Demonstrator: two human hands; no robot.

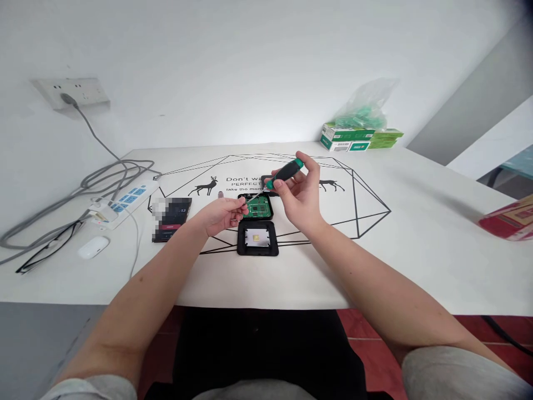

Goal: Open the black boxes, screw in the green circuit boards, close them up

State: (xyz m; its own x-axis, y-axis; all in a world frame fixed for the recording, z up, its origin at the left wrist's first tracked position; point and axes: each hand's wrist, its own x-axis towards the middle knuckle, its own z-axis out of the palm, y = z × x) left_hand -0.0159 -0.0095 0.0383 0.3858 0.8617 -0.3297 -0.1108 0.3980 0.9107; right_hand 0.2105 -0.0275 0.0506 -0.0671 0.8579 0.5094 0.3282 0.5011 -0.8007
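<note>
While in right hand (303, 197), one screwdriver (285, 173).

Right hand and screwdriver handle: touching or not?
Touching. The head view shows the right hand holding the black-and-green screwdriver handle, thumb and fingers pressed against it.

the white tabletop (291, 278) reads "don't wa", "perfect", "take the mom"; the phone (180, 222) shows ":53".
</note>
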